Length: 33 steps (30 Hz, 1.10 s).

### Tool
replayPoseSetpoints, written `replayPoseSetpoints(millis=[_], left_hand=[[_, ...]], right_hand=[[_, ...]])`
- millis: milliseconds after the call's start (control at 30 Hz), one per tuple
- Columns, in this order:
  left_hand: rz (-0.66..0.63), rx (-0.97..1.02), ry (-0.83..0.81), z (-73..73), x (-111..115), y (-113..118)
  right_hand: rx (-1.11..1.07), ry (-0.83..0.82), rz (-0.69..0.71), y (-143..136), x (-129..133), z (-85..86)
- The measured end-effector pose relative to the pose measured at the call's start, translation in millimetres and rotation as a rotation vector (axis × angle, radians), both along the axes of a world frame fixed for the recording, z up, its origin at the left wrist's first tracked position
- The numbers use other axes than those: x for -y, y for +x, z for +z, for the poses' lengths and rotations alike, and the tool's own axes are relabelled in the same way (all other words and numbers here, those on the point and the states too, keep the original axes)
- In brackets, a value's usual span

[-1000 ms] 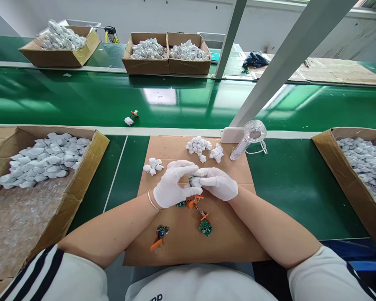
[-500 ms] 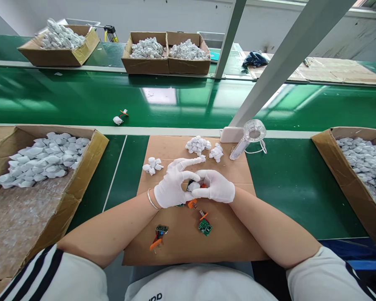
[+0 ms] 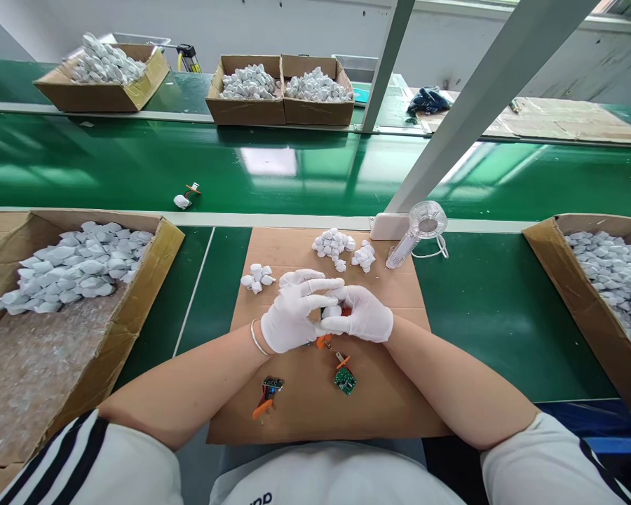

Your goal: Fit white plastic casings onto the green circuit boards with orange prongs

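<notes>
A small white part [image 3: 331,311], apparently with an orange piece, is pinched between left hand [image 3: 293,313] and right hand [image 3: 362,313]; two circuit boards [image 3: 345,379] remain unassembled nearby.

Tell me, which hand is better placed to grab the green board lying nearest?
Probably the right hand: the green circuit board lies just below it, while the left hand sits farther over.

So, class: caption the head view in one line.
Gloved left hand and right hand pinch a small white part above cardboard mat.

single head-worn view, looking forward and down, close over cardboard mat [image 3: 294,393]; conveyor belt [image 3: 137,168] beyond
</notes>
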<state>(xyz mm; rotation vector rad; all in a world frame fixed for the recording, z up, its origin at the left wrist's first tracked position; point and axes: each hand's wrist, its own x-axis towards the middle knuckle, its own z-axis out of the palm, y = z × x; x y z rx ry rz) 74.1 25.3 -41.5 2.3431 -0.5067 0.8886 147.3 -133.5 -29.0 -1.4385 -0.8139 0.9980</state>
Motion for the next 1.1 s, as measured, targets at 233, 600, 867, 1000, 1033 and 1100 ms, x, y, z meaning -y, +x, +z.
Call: replayPoseSetpoints(millis=[233,600,867,1000,1033,1100], left_hand=[[-0.010,-0.035,-0.014,0.9,0,-1],[-0.116,-0.120,-0.226,5.7,-7,-1],[-0.118,-0.236,-0.309,9.8,-5,-5],[-0.034,-0.123,-0.200,12.1,-1,-4],[-0.015,-0.092,-0.179,11.4,-1,-3],[-0.007,-0.066,-0.154,9.1,-1,-3]], right_hand=[[-0.064,0.003,0.002,0,0,2.3],[-0.489,0.163,0.121,10,0,0.3],[-0.658,0.133,0.045,12,-3,1.2],[-0.666,0.125,0.054,8,-4,2.3],[-0.651,0.128,0.053,7,-4,2.5],[-0.646,0.140,0.046,6,-4,2.5]])
